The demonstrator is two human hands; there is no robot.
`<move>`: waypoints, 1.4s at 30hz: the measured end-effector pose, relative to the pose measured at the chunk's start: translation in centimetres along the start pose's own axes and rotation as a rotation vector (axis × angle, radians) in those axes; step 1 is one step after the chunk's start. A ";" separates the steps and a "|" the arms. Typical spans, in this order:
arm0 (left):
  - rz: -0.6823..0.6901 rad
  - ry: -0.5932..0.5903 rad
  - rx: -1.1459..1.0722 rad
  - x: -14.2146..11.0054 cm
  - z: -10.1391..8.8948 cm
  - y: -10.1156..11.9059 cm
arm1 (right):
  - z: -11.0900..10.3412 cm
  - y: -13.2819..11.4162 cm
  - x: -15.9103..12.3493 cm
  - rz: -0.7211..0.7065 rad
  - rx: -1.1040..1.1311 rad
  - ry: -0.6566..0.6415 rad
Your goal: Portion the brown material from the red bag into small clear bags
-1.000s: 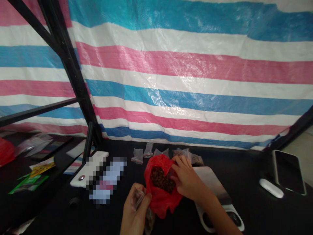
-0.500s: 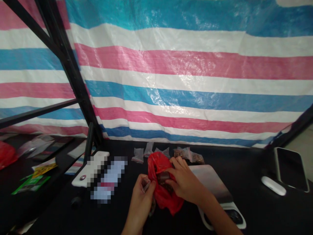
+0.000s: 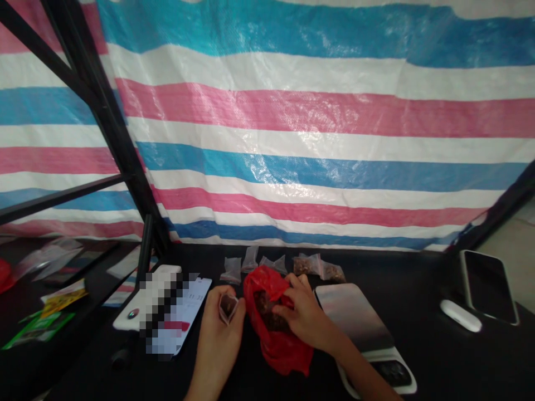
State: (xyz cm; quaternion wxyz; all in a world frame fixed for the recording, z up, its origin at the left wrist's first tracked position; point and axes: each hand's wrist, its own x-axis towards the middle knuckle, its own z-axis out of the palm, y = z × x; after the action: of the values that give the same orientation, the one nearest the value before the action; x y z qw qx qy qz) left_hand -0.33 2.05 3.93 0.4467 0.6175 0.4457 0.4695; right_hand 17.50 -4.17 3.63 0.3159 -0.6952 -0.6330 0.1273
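Note:
My left hand [image 3: 221,328] is closed around a small clear zip bag [image 3: 228,308], its mouth spread toward me and brown bits inside. To its right, a red plastic bag [image 3: 288,351] stands open on the black table, with loose brown bits [image 3: 273,320] in it. My right hand [image 3: 303,309] reaches over the right rim of the red bag, thumb and fingers pinched together inside the mouth. What they pinch is hard to make out. A white scale [image 3: 355,314] with a metal plate lies beneath and beside my right forearm.
Behind the red bag lie several small clear bags [image 3: 231,269] and filled zip bags [image 3: 307,264]. To the left are a white device [image 3: 129,317] and a lit phone [image 3: 194,309]. A white case [image 3: 460,316] and a dark-screened phone [image 3: 490,287] are at right. A striped sheet [image 3: 292,111] hangs behind.
My left hand has moved left, away from the red bag, and the zip bag's open mouth now shows brown bits. A brownish piece seen by my right fingers earlier is no longer distinct.

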 end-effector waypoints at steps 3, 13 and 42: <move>0.087 -0.158 0.041 0.3 0.3 0.6 | -0.8 0.2 0.2 0.028 0.150 -0.028; 0.079 -0.568 0.163 2.9 2.8 -1.0 | -1.7 1.7 0.6 -0.066 0.241 0.087; 0.210 -0.370 0.174 2.8 3.7 -3.2 | -1.3 0.3 0.0 -0.382 -0.440 0.379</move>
State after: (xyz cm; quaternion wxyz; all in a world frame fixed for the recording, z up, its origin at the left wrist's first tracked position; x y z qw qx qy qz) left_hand 3.32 4.94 0.76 0.4146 0.7723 0.3284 0.3520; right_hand 18.50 -4.58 4.41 0.2887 -0.6269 -0.6940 -0.2050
